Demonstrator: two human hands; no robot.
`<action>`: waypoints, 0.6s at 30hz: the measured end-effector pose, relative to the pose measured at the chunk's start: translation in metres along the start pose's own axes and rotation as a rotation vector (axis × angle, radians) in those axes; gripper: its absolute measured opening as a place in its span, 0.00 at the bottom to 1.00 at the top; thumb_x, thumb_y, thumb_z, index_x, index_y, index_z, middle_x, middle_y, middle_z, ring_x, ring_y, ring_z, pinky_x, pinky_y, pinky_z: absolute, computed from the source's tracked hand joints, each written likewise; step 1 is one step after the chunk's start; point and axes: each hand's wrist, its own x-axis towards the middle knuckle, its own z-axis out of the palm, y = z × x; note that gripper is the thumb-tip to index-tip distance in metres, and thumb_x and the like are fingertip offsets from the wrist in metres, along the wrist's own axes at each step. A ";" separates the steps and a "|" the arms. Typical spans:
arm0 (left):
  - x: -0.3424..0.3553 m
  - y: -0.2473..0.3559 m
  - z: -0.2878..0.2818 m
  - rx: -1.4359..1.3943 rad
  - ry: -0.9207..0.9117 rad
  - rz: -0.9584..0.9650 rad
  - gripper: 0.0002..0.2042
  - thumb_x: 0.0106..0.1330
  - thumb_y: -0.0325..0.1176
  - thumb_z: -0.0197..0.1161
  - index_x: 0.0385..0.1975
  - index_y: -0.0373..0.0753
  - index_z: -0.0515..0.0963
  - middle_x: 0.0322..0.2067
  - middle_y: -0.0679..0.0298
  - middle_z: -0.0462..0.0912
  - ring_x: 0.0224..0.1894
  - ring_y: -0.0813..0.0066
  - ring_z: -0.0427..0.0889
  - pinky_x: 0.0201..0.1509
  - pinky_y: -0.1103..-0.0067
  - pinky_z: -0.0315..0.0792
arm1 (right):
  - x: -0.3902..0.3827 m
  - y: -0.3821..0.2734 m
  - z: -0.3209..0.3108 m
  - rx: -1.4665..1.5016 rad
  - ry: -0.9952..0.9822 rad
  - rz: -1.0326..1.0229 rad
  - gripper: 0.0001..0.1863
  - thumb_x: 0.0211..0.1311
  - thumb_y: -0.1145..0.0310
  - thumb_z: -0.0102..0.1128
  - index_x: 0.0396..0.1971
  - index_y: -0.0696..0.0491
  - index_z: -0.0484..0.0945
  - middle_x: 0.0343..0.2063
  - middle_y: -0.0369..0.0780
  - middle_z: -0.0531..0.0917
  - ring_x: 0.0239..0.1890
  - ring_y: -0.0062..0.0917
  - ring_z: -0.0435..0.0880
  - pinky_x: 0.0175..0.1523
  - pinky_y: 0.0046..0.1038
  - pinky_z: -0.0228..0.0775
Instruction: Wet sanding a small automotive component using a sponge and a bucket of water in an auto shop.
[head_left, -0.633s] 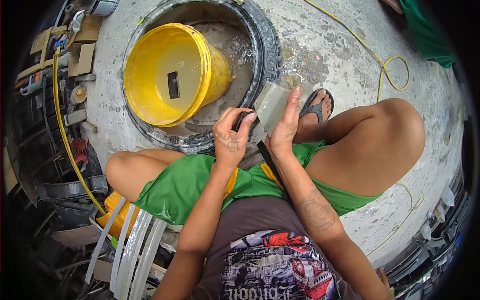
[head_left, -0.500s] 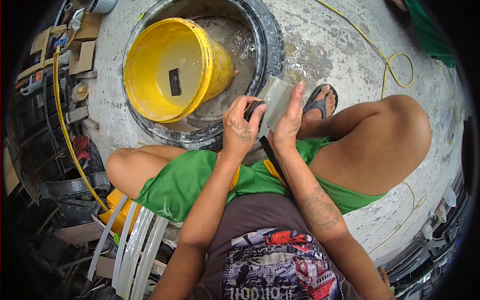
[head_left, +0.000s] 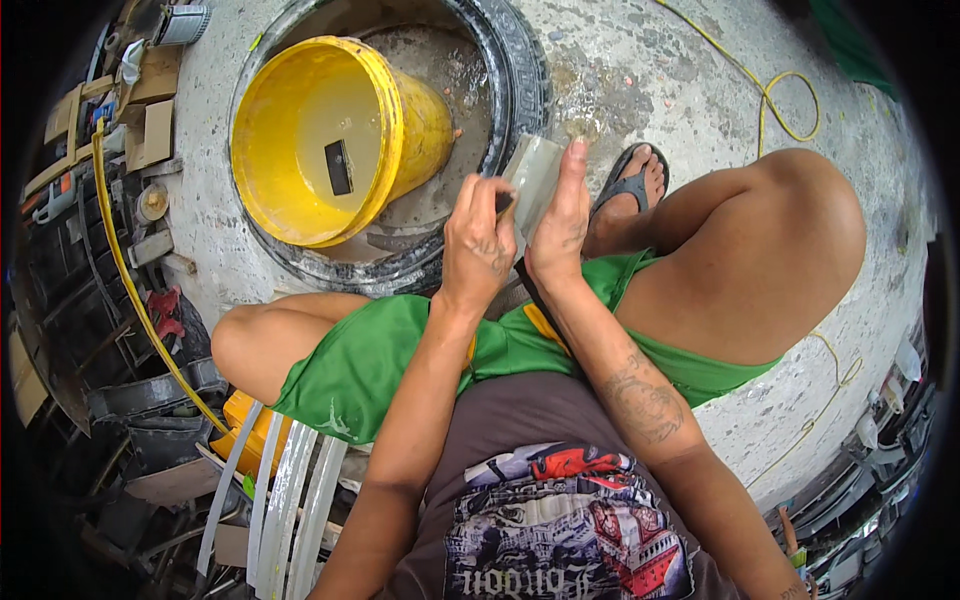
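My right hand (head_left: 562, 222) grips a pale grey, wet-looking panel (head_left: 535, 165) by its right side, with the thumb up along the edge. My left hand (head_left: 478, 238) is closed on a small dark pad (head_left: 503, 203) at the panel's left edge; fingers cover most of the pad. Both hands are above my lap, just right of a tilted yellow bucket (head_left: 395, 150). Cloudy water (head_left: 340, 110) lies in the bucket, along with a black rectangular block (head_left: 338, 167). A black strip (head_left: 540, 290) shows below my right wrist.
The bucket leans inside a tire (head_left: 520, 70) on the concrete floor. A yellow cord (head_left: 765, 105) loops at far right. Several pale strips (head_left: 285, 490) lie at lower left, near piled car parts (head_left: 150, 400) and cardboard boxes (head_left: 150, 135).
My left hand has turned, so the pad is now seen narrower and the thumb is hidden. The panel is slightly more upright in my right hand. The whole view has shifted a little.
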 end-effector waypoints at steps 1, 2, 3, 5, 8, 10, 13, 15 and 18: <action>-0.004 0.002 -0.003 0.000 0.002 0.000 0.06 0.65 0.18 0.65 0.39 0.30 0.78 0.32 0.51 0.77 0.31 0.54 0.80 0.35 0.67 0.74 | -0.006 -0.003 0.000 0.048 -0.013 0.099 0.34 0.81 0.41 0.39 0.37 0.61 0.77 0.29 0.45 0.77 0.33 0.32 0.74 0.43 0.35 0.67; -0.011 0.004 -0.008 -0.007 -0.007 -0.020 0.06 0.65 0.18 0.65 0.39 0.30 0.78 0.32 0.51 0.77 0.31 0.53 0.80 0.35 0.66 0.74 | -0.008 -0.008 0.001 0.097 -0.022 0.196 0.34 0.81 0.41 0.39 0.37 0.61 0.77 0.28 0.46 0.76 0.32 0.32 0.74 0.43 0.36 0.67; -0.014 0.004 -0.011 -0.013 -0.016 -0.040 0.06 0.65 0.18 0.65 0.40 0.30 0.78 0.32 0.51 0.77 0.32 0.52 0.80 0.34 0.66 0.74 | -0.005 -0.007 0.001 0.098 -0.022 0.194 0.34 0.81 0.41 0.39 0.37 0.61 0.77 0.28 0.46 0.76 0.32 0.32 0.74 0.43 0.36 0.67; -0.003 -0.004 -0.007 0.040 -0.018 0.005 0.05 0.66 0.19 0.65 0.39 0.30 0.78 0.32 0.51 0.78 0.32 0.52 0.81 0.35 0.68 0.75 | -0.004 -0.003 0.002 0.143 -0.006 0.204 0.34 0.81 0.40 0.40 0.36 0.60 0.76 0.29 0.45 0.77 0.33 0.32 0.75 0.43 0.36 0.68; 0.011 0.008 -0.017 -0.113 0.121 -0.157 0.05 0.67 0.23 0.68 0.39 0.31 0.80 0.32 0.54 0.83 0.33 0.64 0.84 0.39 0.73 0.77 | -0.004 -0.005 0.006 0.192 -0.007 0.231 0.35 0.80 0.38 0.39 0.38 0.60 0.76 0.30 0.44 0.78 0.35 0.31 0.76 0.45 0.34 0.69; 0.000 0.006 -0.032 -0.054 0.176 -0.207 0.06 0.67 0.25 0.70 0.40 0.32 0.82 0.33 0.56 0.85 0.33 0.69 0.83 0.39 0.75 0.76 | -0.002 -0.003 0.006 0.211 0.017 0.243 0.35 0.80 0.37 0.38 0.39 0.59 0.76 0.32 0.44 0.78 0.37 0.31 0.76 0.47 0.33 0.69; -0.019 -0.001 -0.034 -0.051 0.140 -0.173 0.06 0.67 0.26 0.70 0.39 0.31 0.82 0.32 0.57 0.84 0.31 0.71 0.81 0.36 0.76 0.74 | -0.005 -0.006 0.008 0.131 0.011 0.230 0.35 0.80 0.36 0.37 0.43 0.59 0.75 0.35 0.45 0.78 0.39 0.31 0.76 0.50 0.33 0.69; -0.011 0.013 -0.025 -0.127 0.065 -0.191 0.04 0.66 0.22 0.69 0.37 0.31 0.81 0.29 0.55 0.78 0.29 0.64 0.80 0.34 0.72 0.73 | -0.005 -0.007 0.006 0.211 -0.005 0.253 0.35 0.81 0.37 0.36 0.45 0.59 0.74 0.38 0.45 0.77 0.41 0.32 0.76 0.51 0.34 0.68; -0.004 0.003 -0.009 -0.120 0.025 -0.096 0.04 0.66 0.20 0.66 0.37 0.31 0.79 0.31 0.53 0.77 0.30 0.58 0.81 0.35 0.69 0.74 | -0.006 -0.003 0.006 0.129 -0.019 0.228 0.35 0.81 0.38 0.36 0.45 0.61 0.73 0.38 0.46 0.76 0.42 0.35 0.75 0.53 0.35 0.67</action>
